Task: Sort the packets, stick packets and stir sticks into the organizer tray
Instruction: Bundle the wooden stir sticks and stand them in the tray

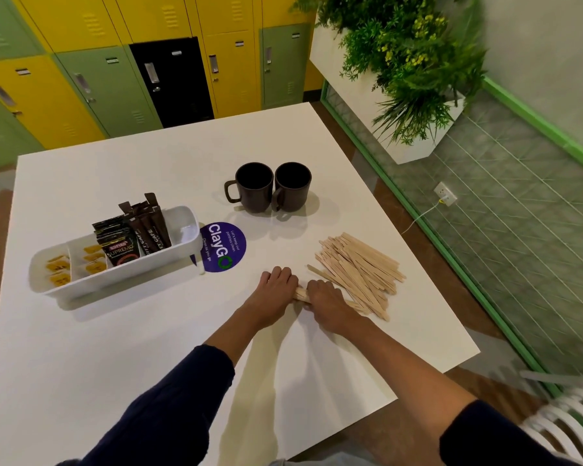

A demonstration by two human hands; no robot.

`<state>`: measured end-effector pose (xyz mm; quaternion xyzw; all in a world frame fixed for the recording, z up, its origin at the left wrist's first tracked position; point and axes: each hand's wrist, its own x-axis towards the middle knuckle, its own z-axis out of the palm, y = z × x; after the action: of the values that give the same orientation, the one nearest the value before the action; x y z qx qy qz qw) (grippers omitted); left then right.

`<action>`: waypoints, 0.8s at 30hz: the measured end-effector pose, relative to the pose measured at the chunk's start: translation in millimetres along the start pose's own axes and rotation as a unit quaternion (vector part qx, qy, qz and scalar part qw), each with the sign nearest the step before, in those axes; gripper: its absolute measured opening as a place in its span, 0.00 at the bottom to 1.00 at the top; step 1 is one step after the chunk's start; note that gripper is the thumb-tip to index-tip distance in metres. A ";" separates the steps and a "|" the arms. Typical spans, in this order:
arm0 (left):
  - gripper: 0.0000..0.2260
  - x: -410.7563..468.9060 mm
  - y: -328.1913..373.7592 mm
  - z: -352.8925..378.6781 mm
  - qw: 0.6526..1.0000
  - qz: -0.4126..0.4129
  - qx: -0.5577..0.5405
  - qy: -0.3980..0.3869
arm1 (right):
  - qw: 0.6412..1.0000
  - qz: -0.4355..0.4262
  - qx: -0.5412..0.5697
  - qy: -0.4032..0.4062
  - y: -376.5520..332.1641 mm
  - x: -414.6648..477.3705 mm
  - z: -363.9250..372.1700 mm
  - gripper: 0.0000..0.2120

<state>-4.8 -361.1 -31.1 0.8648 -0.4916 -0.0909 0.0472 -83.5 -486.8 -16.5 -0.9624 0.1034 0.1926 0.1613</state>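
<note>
White plastic organizer tray (122, 280) at left on white table (115, 364): yellow sachets (59, 267) in the left compartments, black "KOPIKO SUPREMO" packets (118, 247) and brown stick packets (148, 227) mid-tray. Purple round "ClayGo" sticker (223, 247) beside it, two dark mugs (268, 186) behind. Left hand (276, 294) and right hand (327, 302) both grip a wooden stir stick bundle (300, 293). Loose stir stick pile (360, 270) just right.

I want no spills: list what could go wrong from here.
The left hand and right hand grip a bundle of stir sticks; lifted unevenly, it may fan out and drop some.
The loose pile lies beside the right hand; a sweep could scatter it.
The stick packets lean in the organizer tray; a bump may topple them.
</note>
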 end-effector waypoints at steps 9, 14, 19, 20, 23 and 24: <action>0.33 -2.3 -8.9 -13.3 0.892 -0.160 -0.384 0.174 | 0.966 0.022 0.256 -0.035 -13.7 15.4 -46.0 0.11; 0.34 -17.2 -46.3 -32.8 0.775 -0.276 -0.492 0.286 | 0.944 -0.038 0.327 -0.024 -86.4 48.1 -59.9 0.18; 0.24 -17.4 -43.5 -35.9 0.679 -0.337 -0.588 0.282 | 0.902 -0.030 0.430 0.035 -91.4 55.0 -63.1 0.16; 0.21 -19.2 -43.2 -38.1 0.657 -0.356 -0.623 0.233 | 0.882 -0.036 0.468 0.043 -95.5 56.4 -66.0 0.15; 0.27 -25.7 -42.8 -48.9 0.583 -0.399 -0.704 0.069 | 0.824 -0.037 0.562 0.058 -115.9 58.0 -76.7 0.11; 0.29 -26.1 -42.6 -53.5 0.548 -0.399 -0.735 0.029 | 0.812 -0.040 0.579 0.065 -122.1 59.5 -78.8 0.11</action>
<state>28.8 -317.3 16.9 0.6378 0.1437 -0.4049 0.6392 28.7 -409.4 61.4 -0.7044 0.1678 0.0279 0.6891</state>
